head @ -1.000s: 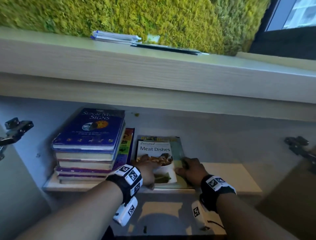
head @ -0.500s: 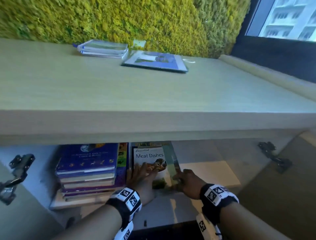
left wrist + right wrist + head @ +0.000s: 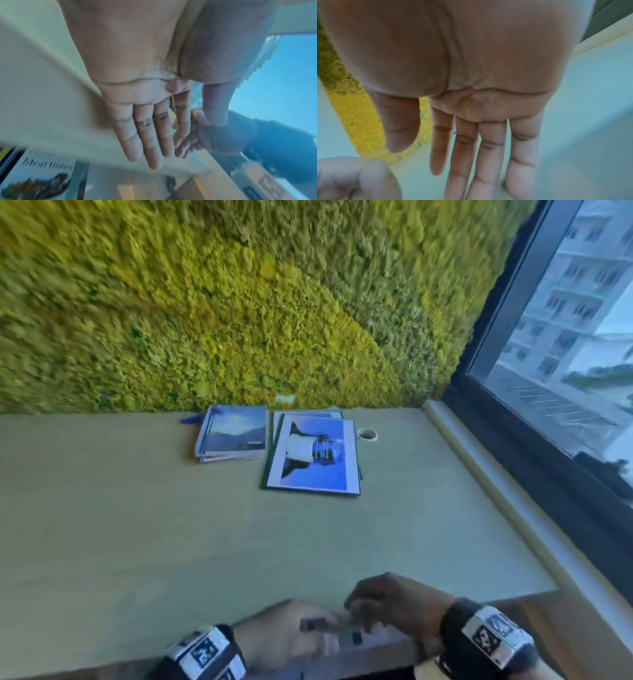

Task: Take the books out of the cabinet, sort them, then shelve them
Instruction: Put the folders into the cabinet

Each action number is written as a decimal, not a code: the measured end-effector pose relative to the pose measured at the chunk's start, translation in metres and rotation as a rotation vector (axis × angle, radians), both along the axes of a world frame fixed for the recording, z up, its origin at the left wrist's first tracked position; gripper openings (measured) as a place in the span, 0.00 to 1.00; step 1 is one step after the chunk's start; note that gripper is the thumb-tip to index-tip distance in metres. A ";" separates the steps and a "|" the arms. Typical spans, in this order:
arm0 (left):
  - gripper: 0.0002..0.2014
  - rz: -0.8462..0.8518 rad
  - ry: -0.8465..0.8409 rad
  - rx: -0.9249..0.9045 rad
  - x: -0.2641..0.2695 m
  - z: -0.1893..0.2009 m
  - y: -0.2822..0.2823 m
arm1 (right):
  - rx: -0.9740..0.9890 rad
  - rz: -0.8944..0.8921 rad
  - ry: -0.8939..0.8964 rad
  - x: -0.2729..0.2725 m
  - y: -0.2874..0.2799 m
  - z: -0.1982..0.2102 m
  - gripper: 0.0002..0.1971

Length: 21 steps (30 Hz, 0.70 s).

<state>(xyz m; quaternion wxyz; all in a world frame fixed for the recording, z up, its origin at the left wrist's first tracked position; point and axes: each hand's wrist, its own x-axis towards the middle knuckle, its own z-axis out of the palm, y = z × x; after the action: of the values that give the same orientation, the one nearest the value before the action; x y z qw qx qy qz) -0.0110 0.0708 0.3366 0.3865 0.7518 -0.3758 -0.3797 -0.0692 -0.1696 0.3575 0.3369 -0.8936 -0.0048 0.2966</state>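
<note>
ok so fingers first; left hand (image 3: 137,75) has its fingers (image 3: 147,135) straight and pressed together, not curled round anything in the wrist view; right hand (image 3: 479,60) also has straight fingers (image 3: 491,155), a bit spread, thumb off to the side, nothing in them as far as that view shows; the head view has both hands down at the front edge of the counter (image 3: 137,525) with some blurry pale thing (image 3: 337,637) between them, and honestly I can't tell if that's a book edge or just motion smear

going outward; the cookbook (image 3: 39,175) with "Meat Dishes" on the cover shows in the left wrist view, lying low under the counter edge, so I'd say it sits in the cabinet; up top, near the moss wall (image 3: 239,302), there's a small stack of books (image 3: 233,436) and just beside it a big flat book (image 3: 313,457), blue cover face up; window (image 3: 565,337) off to the right

my read: this is the take-out step, nowhere near sorting or shelving; next move probably means getting a real grip on the cookbook, thumb over and fingers under, then clearing the counter lip and setting it down near the other two piles; it looks thin and floppy, so two hands seems smart
</note>
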 end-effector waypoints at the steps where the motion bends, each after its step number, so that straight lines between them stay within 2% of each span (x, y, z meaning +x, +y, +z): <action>1: 0.07 0.060 0.004 0.003 0.011 0.015 0.000 | 0.034 -0.049 -0.031 0.014 -0.007 0.007 0.10; 2: 0.08 0.146 0.014 0.021 0.033 0.019 -0.004 | 0.047 -0.109 -0.074 0.033 -0.013 0.014 0.11; 6: 0.32 0.573 0.018 0.057 0.125 0.032 -0.025 | 0.151 -0.415 -0.177 0.099 -0.041 0.019 0.15; 9: 0.39 0.794 -0.020 0.077 0.183 0.035 -0.043 | 0.176 -0.578 -0.262 0.155 -0.068 0.004 0.25; 11: 0.36 0.879 -0.065 0.163 0.210 0.025 -0.053 | 0.139 -0.610 -0.277 0.187 -0.082 -0.006 0.31; 13: 0.26 0.932 -0.120 0.196 0.233 0.013 -0.062 | 0.115 -0.625 -0.251 0.218 -0.090 -0.014 0.35; 16: 0.09 0.990 -0.203 0.275 0.258 0.001 -0.080 | 0.065 -0.594 -0.238 0.257 -0.094 -0.023 0.31; 17: 0.08 1.017 -0.219 0.287 0.262 0.001 -0.086 | 0.065 -0.577 -0.255 0.267 -0.093 -0.027 0.26; 18: 0.11 1.033 -0.230 0.313 0.265 0.000 -0.092 | 0.075 -0.568 -0.259 0.276 -0.092 -0.030 0.24; 19: 0.14 1.038 -0.242 0.342 0.269 -0.003 -0.094 | 0.076 -0.566 -0.247 0.282 -0.090 -0.033 0.24; 21: 0.14 1.055 -0.194 0.347 0.274 -0.005 -0.094 | 0.072 -0.586 -0.215 0.288 -0.088 -0.039 0.27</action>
<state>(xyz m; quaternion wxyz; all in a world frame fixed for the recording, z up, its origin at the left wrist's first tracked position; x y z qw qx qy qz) 0.2629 -0.0231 0.3312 0.3582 0.9219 0.0851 -0.1206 0.2186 -0.2574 0.3187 0.4371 -0.8706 0.2068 0.0905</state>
